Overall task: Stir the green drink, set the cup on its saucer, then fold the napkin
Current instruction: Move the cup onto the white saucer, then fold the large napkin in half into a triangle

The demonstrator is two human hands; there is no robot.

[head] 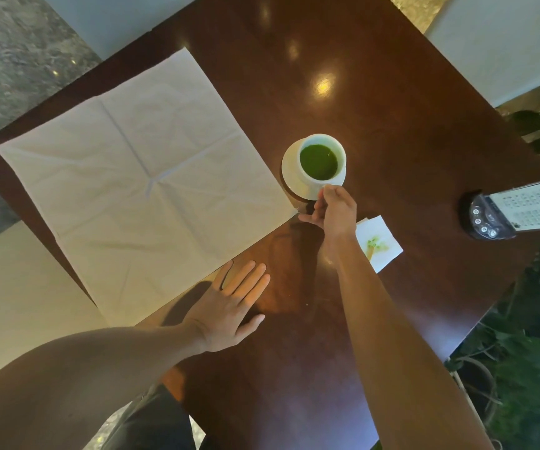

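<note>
A: Forearms nearest the lens, both bare. Log the scene largest to smallest.

B: Bench (375, 92) first: dark polished wood, lamp glare on it. Next, napkin (145, 183), white, spread fully open and flat on the left part of the bench, crease lines crossing at its middle. No fold made yet.

A: Hands?

B: Left hand (233, 306) lies palm down on bare wood just beside the napkin's near edge, fingers (249, 277) spread and straight, holding nothing. Right hand (333, 209) reaches to the cup; its thumb and forefinger are pinched at the near side of the cup, presumably on the handle, which I cannot see. Remaining fingers hang loose toward the napkin corner.

A: Cup position?

B: Saucer (289, 170) white, just right of the napkin's right corner. Cup (323, 157) white, sitting on the saucer but toward its far right side, not centred. Whether its base is fully down I cannot tell. Green drink (319, 161) fills it, surface calm, no spoon or stirrer in view.

A: Anything else?

B: Small stained paper (380, 243) near the right wrist, green marks on it. Menu stand (489, 219) at the right edge.

A: Progress judgement?

B: Stirring looks done, judging by the missing stirrer and stained paper. Cup placement is at or near completion. Release, then the whole napkin fold, remains.
</note>
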